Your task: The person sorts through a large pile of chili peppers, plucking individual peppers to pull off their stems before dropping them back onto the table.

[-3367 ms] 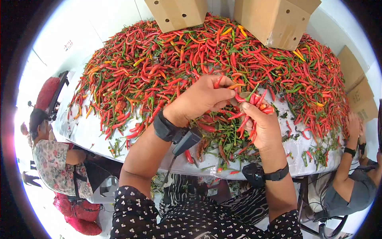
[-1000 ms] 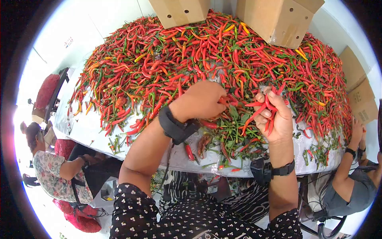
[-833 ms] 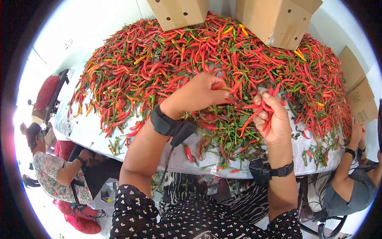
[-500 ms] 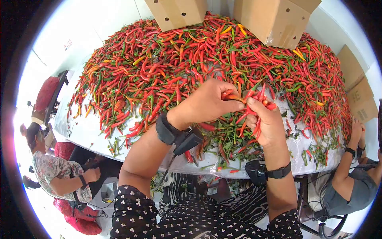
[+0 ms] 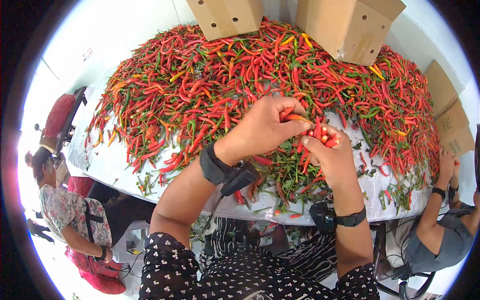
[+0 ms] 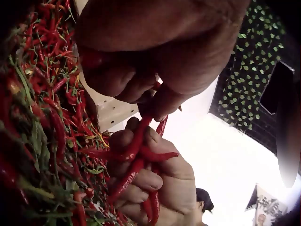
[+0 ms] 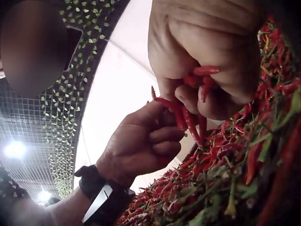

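Observation:
My left hand (image 5: 267,127) pinches an orange-red chili pepper (image 5: 298,118) between thumb and fingers, close beside the right hand. A bunch of red chili peppers (image 5: 318,131) is gripped in my right hand (image 5: 334,159), several pale cut-looking ends facing up. In the left wrist view, red chili peppers (image 6: 128,181) stick out across the curled fingers of the right hand (image 6: 176,181). The right wrist view shows chili tips (image 7: 205,70) poking out of that same fist, with the left hand (image 7: 141,141) meeting it from below. Its palm side is mostly hidden.
A wide heap of red chili peppers (image 5: 200,85) covers the white-covered table (image 5: 100,165). Green stems and leaves (image 5: 287,177) lie beneath my hands. Cardboard boxes (image 5: 345,30) stand behind. One person (image 5: 75,215) is at left; another person's arms (image 5: 440,200) reach in at right.
My left hand has come up from the heap with the orange-red chili pepper to the right hand. The right hand has shifted left to meet it. The person at left has lowered an arm.

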`<action>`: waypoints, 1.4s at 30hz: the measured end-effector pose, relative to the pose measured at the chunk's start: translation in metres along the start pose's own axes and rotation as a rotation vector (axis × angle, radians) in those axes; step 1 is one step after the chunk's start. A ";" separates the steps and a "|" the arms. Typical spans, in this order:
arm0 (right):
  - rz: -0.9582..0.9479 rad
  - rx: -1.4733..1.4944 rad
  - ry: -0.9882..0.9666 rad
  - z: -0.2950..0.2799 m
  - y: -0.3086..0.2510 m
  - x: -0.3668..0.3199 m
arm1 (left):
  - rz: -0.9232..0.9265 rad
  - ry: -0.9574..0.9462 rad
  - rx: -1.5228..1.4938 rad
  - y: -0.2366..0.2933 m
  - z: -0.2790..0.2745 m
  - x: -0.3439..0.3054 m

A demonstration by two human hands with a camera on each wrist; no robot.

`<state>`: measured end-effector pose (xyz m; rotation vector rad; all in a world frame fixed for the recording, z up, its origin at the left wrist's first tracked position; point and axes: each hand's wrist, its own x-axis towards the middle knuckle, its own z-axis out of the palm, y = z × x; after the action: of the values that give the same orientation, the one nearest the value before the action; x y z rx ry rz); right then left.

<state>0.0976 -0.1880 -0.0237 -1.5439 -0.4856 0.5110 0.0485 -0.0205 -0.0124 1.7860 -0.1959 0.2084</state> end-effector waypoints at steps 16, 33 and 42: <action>-0.361 -0.304 0.052 -0.016 -0.042 -0.025 | -0.165 0.074 -0.764 -0.002 -0.029 0.005; -0.933 -1.253 0.685 -0.091 -0.311 0.127 | -0.159 0.421 -1.222 -0.043 -0.055 0.016; -0.679 -1.162 0.290 -0.038 -0.189 -0.070 | -0.077 0.219 -1.317 -0.027 -0.045 0.014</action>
<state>0.0652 -0.2539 0.1683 -2.3068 -1.1255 -0.6530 0.0671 0.0287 -0.0244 0.4552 -0.0639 0.1527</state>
